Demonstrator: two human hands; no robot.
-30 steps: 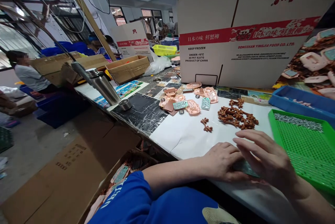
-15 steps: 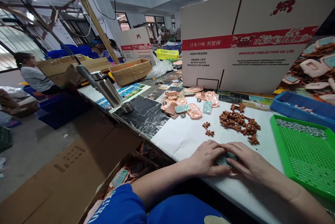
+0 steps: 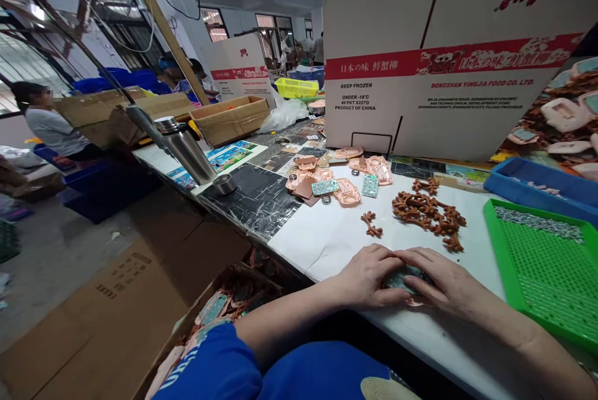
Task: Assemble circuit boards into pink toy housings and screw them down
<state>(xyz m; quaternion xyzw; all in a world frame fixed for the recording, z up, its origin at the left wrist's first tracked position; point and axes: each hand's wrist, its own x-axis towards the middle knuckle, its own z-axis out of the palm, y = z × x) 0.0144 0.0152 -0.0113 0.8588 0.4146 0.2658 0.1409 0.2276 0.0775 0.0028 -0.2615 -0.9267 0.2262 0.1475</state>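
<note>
both hands rest on the white table (image 3: 327, 238) near its front edge. left hand (image 3: 367, 275) and right hand (image 3: 446, 285) are closed together over a small greenish flat part (image 3: 397, 280), fingers curled on it from either side. brown branched pieces (image 3: 427, 210) lie just beyond; green tray (image 3: 546, 266) sits to the right.

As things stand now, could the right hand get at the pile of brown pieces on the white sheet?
Probably yes: the pile of brown pieces lies just beyond the right hand, with only bare white sheet between, though that hand is pressing a small greenish part.
</note>
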